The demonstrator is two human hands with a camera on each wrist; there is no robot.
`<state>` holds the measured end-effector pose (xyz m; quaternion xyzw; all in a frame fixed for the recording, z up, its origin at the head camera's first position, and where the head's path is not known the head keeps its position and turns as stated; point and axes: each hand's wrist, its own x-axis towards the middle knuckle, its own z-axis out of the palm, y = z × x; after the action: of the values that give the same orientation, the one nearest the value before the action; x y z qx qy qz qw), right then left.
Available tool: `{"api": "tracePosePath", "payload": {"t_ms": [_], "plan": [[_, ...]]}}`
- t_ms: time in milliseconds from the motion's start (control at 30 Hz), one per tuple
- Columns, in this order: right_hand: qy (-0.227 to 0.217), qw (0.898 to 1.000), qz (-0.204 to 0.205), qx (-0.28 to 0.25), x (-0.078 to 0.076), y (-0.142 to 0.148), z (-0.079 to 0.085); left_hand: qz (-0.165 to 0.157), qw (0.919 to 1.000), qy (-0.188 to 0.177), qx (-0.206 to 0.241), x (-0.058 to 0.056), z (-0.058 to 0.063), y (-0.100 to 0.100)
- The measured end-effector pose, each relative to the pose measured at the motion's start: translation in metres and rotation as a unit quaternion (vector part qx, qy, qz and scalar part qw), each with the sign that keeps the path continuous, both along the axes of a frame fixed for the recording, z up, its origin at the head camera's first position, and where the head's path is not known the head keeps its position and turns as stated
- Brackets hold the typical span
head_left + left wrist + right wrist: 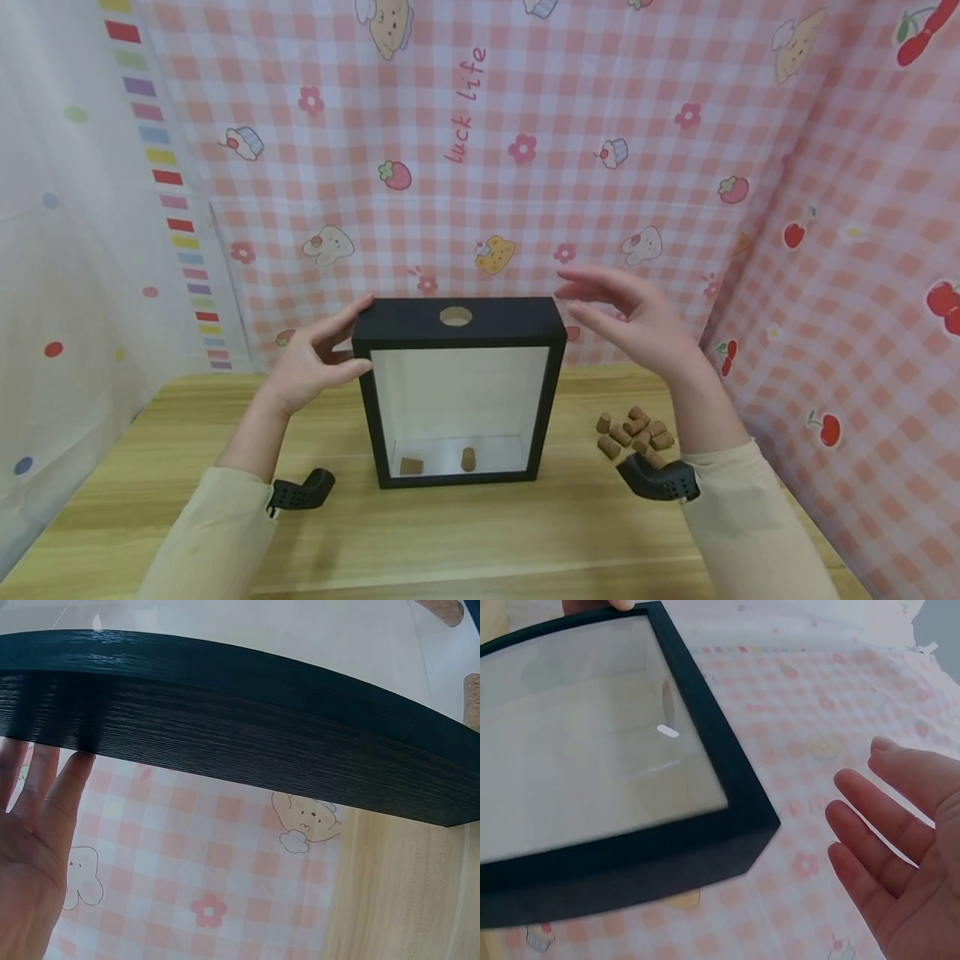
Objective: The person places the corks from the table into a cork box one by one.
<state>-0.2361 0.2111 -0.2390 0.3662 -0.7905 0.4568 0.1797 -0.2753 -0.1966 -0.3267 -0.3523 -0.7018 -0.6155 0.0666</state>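
Observation:
A black shadow box frame (459, 332) with a clear front stands upright on the table. Its top has a round hole (456, 317). Inside, one cork (411, 466) lies at the left and another cork (468, 459) is near the middle. At the box's upper left corner is my left hand (311, 362), thumb over the front edge; the left wrist view shows its straight fingers (66, 791) touching the side. My right hand (626, 321) is raised beside the upper right corner, holding nothing. A gap separates its relaxed fingers (870, 832) from the frame in the right wrist view.
A loose pile of several corks (637, 432) lies on the wooden table (465, 542), right of the box. Behind hangs a pink checked curtain (570, 192), which continues along the right side. A pale dotted curtain (90, 250) borders the left.

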Motion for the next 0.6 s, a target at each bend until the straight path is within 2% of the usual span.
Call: {"api": "tracePosePath", "payload": {"t_ms": [367, 600], "plan": [[-0.021, 0.999, -0.040, -0.009, 0.008, 0.036, -0.032, 0.002, 1.0000, 0.000, -0.003, 0.000, 0.000, 0.000], [-0.047, 0.997, -0.037, -0.041, 0.013, 0.061, -0.060, 0.001, 1.0000, 0.000, -0.005, 0.000, 0.000, 0.000]]}}
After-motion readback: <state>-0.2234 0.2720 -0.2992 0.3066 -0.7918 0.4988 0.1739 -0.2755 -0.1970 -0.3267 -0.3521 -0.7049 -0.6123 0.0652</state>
